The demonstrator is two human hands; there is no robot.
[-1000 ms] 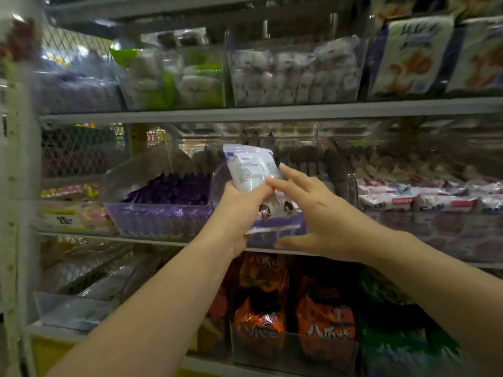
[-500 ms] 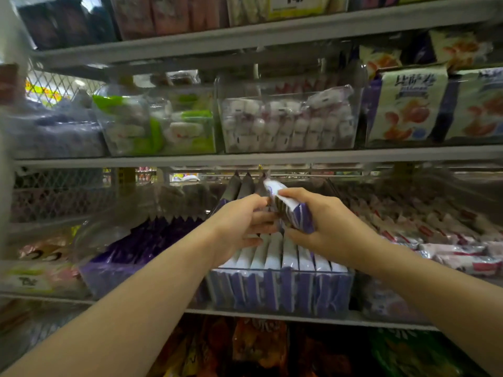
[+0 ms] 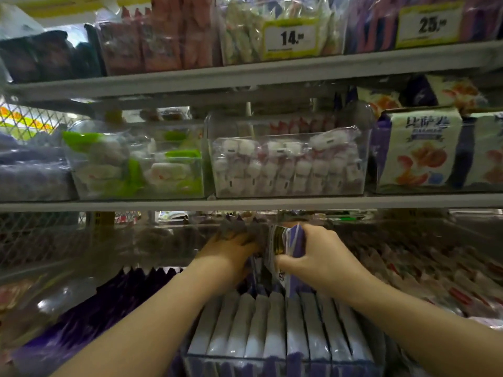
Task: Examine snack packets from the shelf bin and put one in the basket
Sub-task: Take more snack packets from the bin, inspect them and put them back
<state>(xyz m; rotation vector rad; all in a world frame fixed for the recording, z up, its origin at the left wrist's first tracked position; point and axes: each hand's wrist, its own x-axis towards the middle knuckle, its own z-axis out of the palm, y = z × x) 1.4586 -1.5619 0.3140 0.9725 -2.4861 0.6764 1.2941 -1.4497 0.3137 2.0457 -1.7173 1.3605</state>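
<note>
Reaching: both bare arms stretch up from the bottom edge into the clear shelf bin (image 3: 285,361) at about 6 o'clock of the view.
Right hand: the right hand (image 3: 321,263) is curled around one purple-and-white snack packet (image 3: 292,240), thumb on the near face and fingers over the top edge, holding it upright just above the row.
Left hand: the left hand (image 3: 227,253) sits at 9 o'clock of the right one, buried among the packet tops; its fingers are hidden behind them, so whether they pinch anything cannot be told.
Packet row: the other packets (image 3: 275,325) stand on edge, side by side, filling the bin from its front wall back towards the hands.
Neighbouring bin: at 8 o'clock, dark purple packs (image 3: 109,300) lie in another clear bin.
Shelf above: at 12 o'clock of the hands a clear box of pink-and-white sweets (image 3: 288,164) rests on the metal shelf (image 3: 245,204); a box of green-and-white packs (image 3: 136,164) stands at its 9 o'clock, a cream biscuit bag (image 3: 419,148) at its 3 o'clock.
Top shelf: yellow price tags reading 14 (image 3: 291,38) and 25 (image 3: 430,24) hang at 12 and 1 o'clock.
</note>
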